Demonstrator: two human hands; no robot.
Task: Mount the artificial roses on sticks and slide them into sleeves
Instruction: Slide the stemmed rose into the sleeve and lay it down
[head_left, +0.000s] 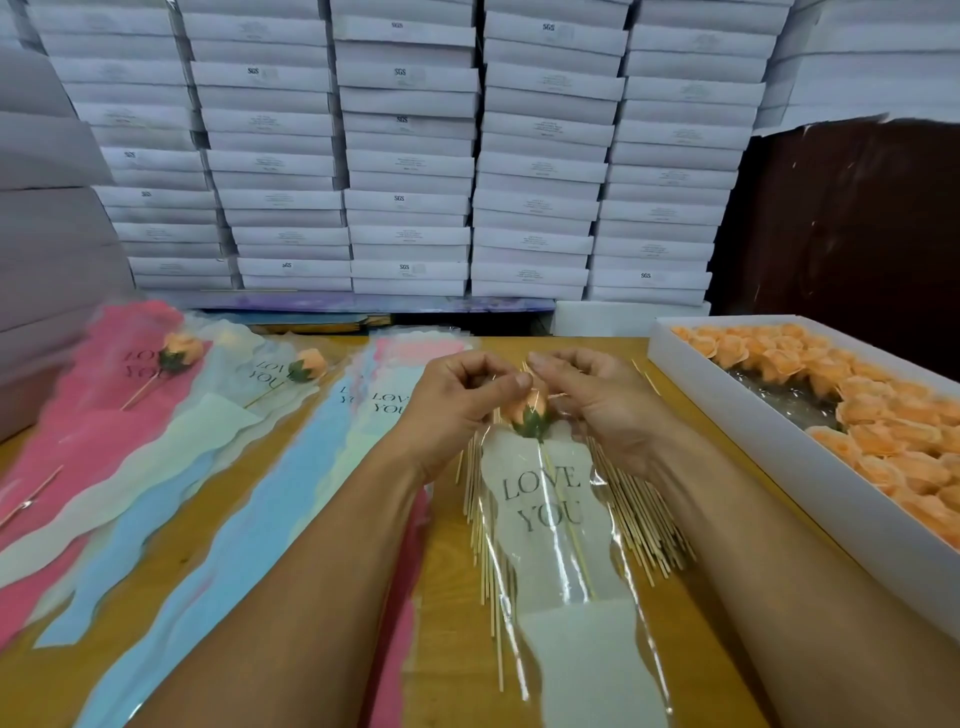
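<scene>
Wooden table (691, 613), wall of stacked white boxes (410, 156) behind, dark brown panel (841, 218) at right

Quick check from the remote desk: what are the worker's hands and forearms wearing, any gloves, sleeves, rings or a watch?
Nothing visible. The left hand and right hand are bare, without gloves, and both forearms are uncovered to the frame's bottom edge. No sleeve, watch, bracelet or ring shows. Fingernails look short and unpainted.
</scene>
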